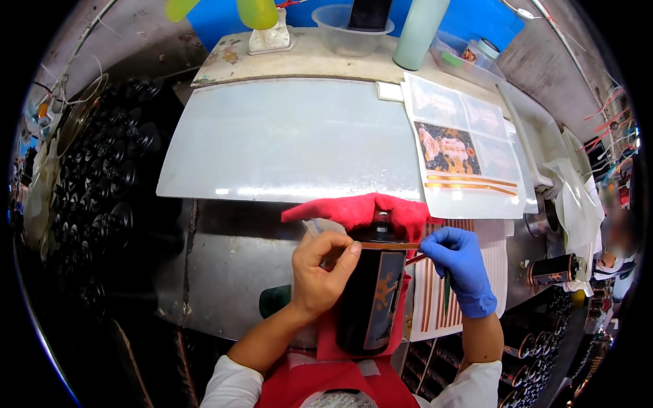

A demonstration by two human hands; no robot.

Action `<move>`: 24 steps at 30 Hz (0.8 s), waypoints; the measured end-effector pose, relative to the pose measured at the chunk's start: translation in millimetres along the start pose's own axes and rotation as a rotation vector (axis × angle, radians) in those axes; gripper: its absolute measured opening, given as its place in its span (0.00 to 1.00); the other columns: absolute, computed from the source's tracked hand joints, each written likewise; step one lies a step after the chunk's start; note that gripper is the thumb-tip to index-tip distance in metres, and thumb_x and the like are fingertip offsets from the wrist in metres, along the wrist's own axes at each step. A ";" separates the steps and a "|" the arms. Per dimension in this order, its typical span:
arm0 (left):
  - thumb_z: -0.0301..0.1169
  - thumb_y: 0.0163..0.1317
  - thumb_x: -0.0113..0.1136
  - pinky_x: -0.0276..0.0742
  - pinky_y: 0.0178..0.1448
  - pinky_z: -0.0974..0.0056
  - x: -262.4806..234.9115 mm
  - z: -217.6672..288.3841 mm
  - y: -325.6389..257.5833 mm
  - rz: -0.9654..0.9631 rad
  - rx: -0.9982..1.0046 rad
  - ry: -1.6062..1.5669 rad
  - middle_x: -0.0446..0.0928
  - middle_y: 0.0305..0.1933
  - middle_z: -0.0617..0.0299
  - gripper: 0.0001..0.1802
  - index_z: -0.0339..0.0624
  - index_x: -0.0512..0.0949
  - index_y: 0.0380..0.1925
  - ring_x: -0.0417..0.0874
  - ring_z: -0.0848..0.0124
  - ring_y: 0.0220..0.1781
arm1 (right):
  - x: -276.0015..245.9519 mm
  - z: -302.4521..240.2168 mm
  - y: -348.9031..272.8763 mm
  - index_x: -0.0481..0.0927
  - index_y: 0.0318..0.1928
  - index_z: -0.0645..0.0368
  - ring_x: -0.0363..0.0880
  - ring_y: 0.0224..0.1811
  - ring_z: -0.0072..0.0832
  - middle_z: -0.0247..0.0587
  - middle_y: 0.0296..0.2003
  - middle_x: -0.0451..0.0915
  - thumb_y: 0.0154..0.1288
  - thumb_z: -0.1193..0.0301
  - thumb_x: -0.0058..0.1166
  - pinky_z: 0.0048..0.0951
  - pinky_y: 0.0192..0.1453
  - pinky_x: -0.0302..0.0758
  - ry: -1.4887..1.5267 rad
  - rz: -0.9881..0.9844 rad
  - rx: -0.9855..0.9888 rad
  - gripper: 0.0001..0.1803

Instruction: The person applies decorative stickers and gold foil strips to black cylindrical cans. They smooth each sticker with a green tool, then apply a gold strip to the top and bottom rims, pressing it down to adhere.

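A dark glossy bottle (pixel 371 299) with an orange patterned label lies lengthwise toward me on a red cloth (pixel 367 209). My bare left hand (pixel 320 272) rests on the bottle's shoulder, fingers pressing a thin orange strip (pixel 394 245) laid across it near the neck. My right hand (pixel 462 268), in a blue glove, pinches the strip's right end and also holds a slim green tool (pixel 447 289) pointing down.
A sheet of orange strips (pixel 435 299) lies under my right hand. Printed label sheets (pixel 462 153) sit at the right of a pale board (pixel 286 139). Many dark bottles fill racks at left (pixel 109 170) and lower right (pixel 530 347). Tubs and a green cylinder (pixel 418 30) stand behind.
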State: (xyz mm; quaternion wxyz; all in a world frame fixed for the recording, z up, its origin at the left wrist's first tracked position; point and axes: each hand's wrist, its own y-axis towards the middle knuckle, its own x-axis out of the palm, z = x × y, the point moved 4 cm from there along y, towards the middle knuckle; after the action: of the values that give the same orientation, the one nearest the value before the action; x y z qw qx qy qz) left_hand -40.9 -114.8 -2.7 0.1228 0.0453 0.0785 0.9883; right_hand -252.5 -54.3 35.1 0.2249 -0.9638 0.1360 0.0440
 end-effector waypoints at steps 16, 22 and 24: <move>0.21 0.56 0.58 0.64 0.31 0.77 11.0 -5.4 0.1 0.102 -0.051 -0.221 0.68 0.32 0.66 0.08 0.38 0.70 0.33 0.68 0.82 0.29 | -7.3 9.0 6.1 0.80 0.28 0.62 0.67 0.18 0.12 0.28 0.21 0.76 0.53 0.70 0.62 0.14 0.22 0.62 0.027 0.000 0.014 0.08; 0.20 0.57 0.59 0.63 0.37 0.79 14.6 -7.4 -4.1 0.131 -0.160 -0.465 0.66 0.34 0.68 0.12 0.40 0.67 0.37 0.66 0.84 0.32 | -6.5 10.3 7.8 0.81 0.28 0.62 0.67 0.18 0.11 0.28 0.21 0.76 0.53 0.70 0.62 0.14 0.21 0.61 0.044 -0.009 0.011 0.08; 0.21 0.56 0.61 0.62 0.37 0.79 19.2 -5.7 -3.1 0.142 -0.165 -0.414 0.65 0.33 0.69 0.13 0.41 0.67 0.36 0.65 0.84 0.32 | -6.5 11.0 7.9 0.81 0.28 0.62 0.66 0.18 0.11 0.28 0.21 0.76 0.53 0.70 0.62 0.14 0.21 0.61 0.043 -0.009 0.011 0.08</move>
State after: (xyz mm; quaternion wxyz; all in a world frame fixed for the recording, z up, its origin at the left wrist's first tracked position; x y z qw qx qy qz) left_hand -59.3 -107.9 -7.4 0.0696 0.2423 -0.0330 0.9671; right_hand -261.3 -54.6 22.9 0.2275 -0.9639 0.1367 0.0213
